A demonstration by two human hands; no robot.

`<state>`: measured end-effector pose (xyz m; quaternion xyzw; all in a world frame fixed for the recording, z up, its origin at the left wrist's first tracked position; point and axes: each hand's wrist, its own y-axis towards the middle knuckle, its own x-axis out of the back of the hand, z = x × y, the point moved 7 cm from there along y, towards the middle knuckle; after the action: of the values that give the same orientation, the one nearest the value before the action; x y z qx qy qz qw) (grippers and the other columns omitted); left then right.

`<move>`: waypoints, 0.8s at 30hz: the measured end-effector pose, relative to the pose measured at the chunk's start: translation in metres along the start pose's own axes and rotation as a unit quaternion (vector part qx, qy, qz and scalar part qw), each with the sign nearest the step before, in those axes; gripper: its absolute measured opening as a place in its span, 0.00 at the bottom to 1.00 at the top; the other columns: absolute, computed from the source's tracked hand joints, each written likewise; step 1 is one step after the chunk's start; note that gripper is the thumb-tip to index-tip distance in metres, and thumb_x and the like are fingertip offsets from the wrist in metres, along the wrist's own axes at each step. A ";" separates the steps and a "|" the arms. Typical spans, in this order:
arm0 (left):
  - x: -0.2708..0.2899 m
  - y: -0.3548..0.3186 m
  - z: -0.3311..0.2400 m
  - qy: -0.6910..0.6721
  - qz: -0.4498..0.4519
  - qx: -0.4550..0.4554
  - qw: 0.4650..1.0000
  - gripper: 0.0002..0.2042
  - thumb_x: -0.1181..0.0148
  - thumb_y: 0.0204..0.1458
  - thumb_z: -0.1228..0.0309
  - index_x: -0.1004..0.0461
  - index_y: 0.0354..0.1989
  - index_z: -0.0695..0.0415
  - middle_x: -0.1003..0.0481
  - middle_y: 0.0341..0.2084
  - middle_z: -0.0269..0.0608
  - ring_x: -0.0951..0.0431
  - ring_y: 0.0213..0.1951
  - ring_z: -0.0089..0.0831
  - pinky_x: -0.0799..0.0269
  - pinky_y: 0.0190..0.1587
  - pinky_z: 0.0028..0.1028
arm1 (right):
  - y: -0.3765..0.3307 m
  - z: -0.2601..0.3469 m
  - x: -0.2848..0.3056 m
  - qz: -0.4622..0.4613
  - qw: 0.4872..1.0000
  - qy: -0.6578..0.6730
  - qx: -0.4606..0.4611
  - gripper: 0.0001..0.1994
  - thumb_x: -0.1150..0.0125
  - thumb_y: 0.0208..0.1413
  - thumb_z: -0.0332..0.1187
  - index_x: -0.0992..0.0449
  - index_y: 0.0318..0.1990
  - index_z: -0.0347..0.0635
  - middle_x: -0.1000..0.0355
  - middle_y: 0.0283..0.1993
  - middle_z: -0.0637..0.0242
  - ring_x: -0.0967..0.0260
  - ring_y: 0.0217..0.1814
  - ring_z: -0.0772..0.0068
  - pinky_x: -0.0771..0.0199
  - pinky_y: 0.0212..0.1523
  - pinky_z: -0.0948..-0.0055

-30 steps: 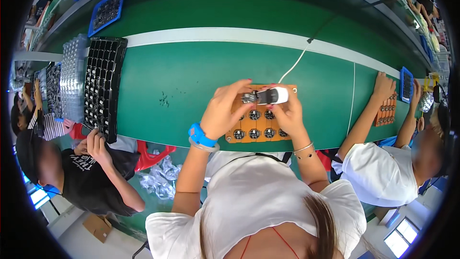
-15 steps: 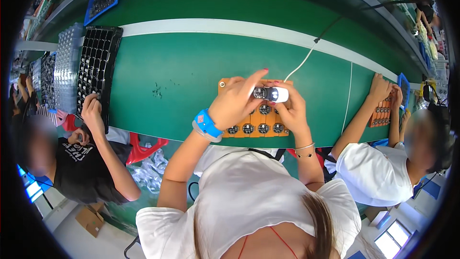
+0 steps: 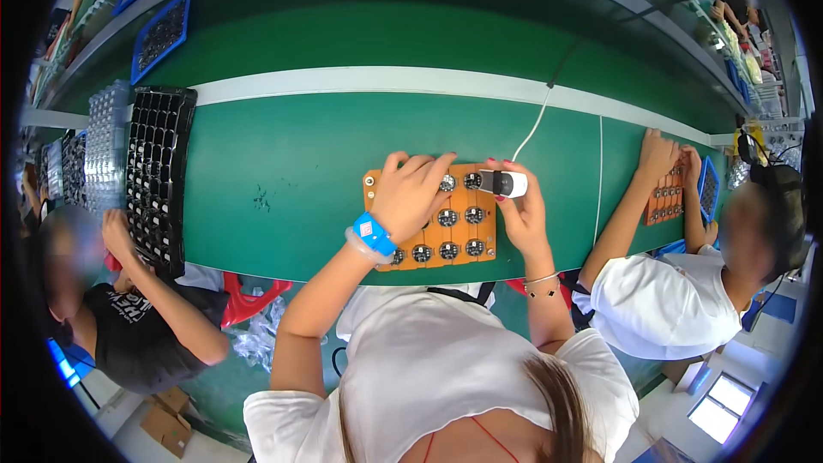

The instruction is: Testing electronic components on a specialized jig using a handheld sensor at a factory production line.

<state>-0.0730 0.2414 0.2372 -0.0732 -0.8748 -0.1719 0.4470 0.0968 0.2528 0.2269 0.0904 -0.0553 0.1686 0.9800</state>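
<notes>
An orange board (image 3: 461, 236) lies near the table's front edge, with small round black parts (image 3: 447, 217) set in rows on it. My right hand (image 3: 523, 214) grips a small white-and-black corded device (image 3: 510, 184) at the board's upper right corner. The device's dark end is beside or touching a round part in the top row; I cannot tell which. Over the board's left half lies my left hand (image 3: 410, 197), fingers stretched and thumb apart, its fingertips around another top-row round part. That hand hides several places on the board.
A white cable (image 3: 533, 130) runs back from the device. On the left stand a black compartment tray (image 3: 160, 176) and clear plastic trays (image 3: 105, 154). Dark bits (image 3: 262, 199) lie on the green table (image 3: 326, 154). A person sits on either side; the right one handles another orange board (image 3: 664, 204).
My hands have moved apart: the left was up against the device's dark end and is now back over the board. The device has come down to the board's upper right corner. The whole view has shifted.
</notes>
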 end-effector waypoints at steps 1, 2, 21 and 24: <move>-0.002 0.000 -0.001 0.003 0.000 -0.013 1.000 0.28 0.34 0.42 0.69 0.36 0.54 0.55 0.23 0.37 0.35 0.26 0.43 0.32 0.42 0.51 0.37 | -0.001 0.001 0.002 0.007 1.000 -0.028 -0.004 0.20 0.47 0.57 0.25 0.40 0.56 0.36 0.33 0.56 0.53 0.36 0.60 0.58 0.39 0.61 0.63; -0.004 0.001 -0.001 0.001 0.004 -0.012 1.000 0.28 0.34 0.42 0.69 0.36 0.54 0.55 0.23 0.37 0.35 0.26 0.43 0.32 0.42 0.51 0.37 | -0.002 -0.001 0.003 0.014 0.998 -0.058 -0.012 0.20 0.46 0.57 0.25 0.39 0.56 0.36 0.33 0.56 0.54 0.36 0.61 0.60 0.39 0.61 0.65; -0.004 0.017 -0.022 -0.212 -0.018 -0.001 0.977 0.27 0.35 0.45 0.74 0.38 0.55 0.55 0.23 0.38 0.40 0.23 0.40 0.41 0.35 0.52 0.36 | -0.002 -0.008 0.004 -0.021 1.000 -0.003 0.019 0.19 0.43 0.55 0.29 0.35 0.53 0.35 0.36 0.51 0.57 0.37 0.54 0.64 0.38 0.57 0.68; -0.005 0.015 -0.023 -0.207 -0.026 0.001 0.978 0.27 0.35 0.44 0.74 0.37 0.54 0.55 0.23 0.37 0.40 0.24 0.40 0.42 0.35 0.51 0.36 | -0.004 -0.012 0.009 -0.028 1.000 -0.001 0.015 0.19 0.43 0.56 0.30 0.36 0.54 0.34 0.36 0.51 0.57 0.36 0.55 0.64 0.39 0.57 0.67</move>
<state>-0.0485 0.2470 0.2497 -0.0842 -0.9502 -0.1637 0.2514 0.1073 0.2545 0.2159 0.1066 -0.0512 0.1419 0.9828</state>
